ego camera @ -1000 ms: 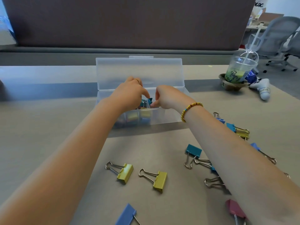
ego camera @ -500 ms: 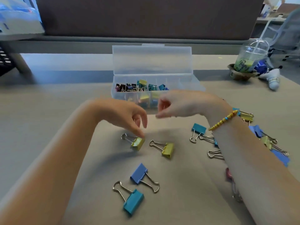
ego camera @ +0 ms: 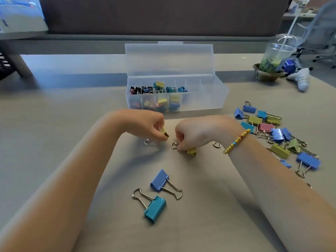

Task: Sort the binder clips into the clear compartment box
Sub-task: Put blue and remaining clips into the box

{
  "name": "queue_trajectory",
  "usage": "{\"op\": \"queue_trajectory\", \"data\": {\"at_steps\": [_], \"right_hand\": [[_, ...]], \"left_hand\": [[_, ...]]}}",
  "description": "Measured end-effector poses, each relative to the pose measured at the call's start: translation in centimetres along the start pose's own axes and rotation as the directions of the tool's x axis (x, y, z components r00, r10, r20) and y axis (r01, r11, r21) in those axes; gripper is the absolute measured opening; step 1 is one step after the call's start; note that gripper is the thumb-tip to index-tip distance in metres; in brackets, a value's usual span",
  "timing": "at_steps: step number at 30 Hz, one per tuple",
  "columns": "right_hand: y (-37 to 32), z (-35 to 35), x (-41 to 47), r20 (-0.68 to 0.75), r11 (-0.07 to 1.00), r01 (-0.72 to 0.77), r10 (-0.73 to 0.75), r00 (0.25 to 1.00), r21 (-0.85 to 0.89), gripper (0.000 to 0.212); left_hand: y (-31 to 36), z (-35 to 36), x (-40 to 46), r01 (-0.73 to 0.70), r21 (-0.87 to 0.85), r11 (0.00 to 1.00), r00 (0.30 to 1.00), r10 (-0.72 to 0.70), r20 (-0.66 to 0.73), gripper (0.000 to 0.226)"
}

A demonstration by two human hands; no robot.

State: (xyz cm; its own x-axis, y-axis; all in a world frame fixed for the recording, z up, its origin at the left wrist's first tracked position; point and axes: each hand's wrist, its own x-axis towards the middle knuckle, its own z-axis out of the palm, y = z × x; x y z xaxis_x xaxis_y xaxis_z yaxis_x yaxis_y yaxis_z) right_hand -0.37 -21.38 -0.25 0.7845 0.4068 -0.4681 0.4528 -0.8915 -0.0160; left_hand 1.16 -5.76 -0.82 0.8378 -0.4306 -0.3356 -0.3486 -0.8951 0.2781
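Pinched between left hand (ego camera: 145,125) thumb and fingertips was one yellow binder clip (ego camera: 164,132), just in front of the clear compartment box (ego camera: 205,95); its wire handle (ego camera: 148,141) trailed toward the table. Right hand (ego camera: 196,132) pinched a second yellow binder clip (ego camera: 191,151) there too, resting on the table. Box lid stood open; the left compartments held sorted clips, the right ones looked unfilled. Judgement: lift both straight up, check the colour against each compartment, release only once over the correct one. Loose clip pile (ego camera: 276,135) lay right of the box; iced drink cup (ego camera: 274,57) farther right.
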Motion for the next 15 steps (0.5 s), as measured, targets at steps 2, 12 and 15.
{"op": "queue_trajectory", "data": {"at_steps": [2, 12, 15], "right_hand": [[0.5, -0.4, 0.3, -0.015, 1.000, 0.014, -0.014, 1.000, 0.022, 0.014], [8.4, -6.1, 2.2, -0.316, 0.766, -0.009, 0.276, 0.908, 0.643, 0.017], [10.2, -6.8, 3.7, -0.345, 0.700, -0.017, 0.373, 0.861, 0.714, 0.025]], "left_hand": [[-0.1, -0.8, 0.1, -0.018, -0.161, 0.987, 0.999, 0.011, -0.040, 0.030], [2.0, -6.6, 6.5, -0.247, -0.432, 0.867, 0.833, -0.037, -0.552, 0.016], [1.9, -7.3, 9.1, -0.173, -0.142, 0.975, 0.768, 0.043, -0.639, 0.019]]}}
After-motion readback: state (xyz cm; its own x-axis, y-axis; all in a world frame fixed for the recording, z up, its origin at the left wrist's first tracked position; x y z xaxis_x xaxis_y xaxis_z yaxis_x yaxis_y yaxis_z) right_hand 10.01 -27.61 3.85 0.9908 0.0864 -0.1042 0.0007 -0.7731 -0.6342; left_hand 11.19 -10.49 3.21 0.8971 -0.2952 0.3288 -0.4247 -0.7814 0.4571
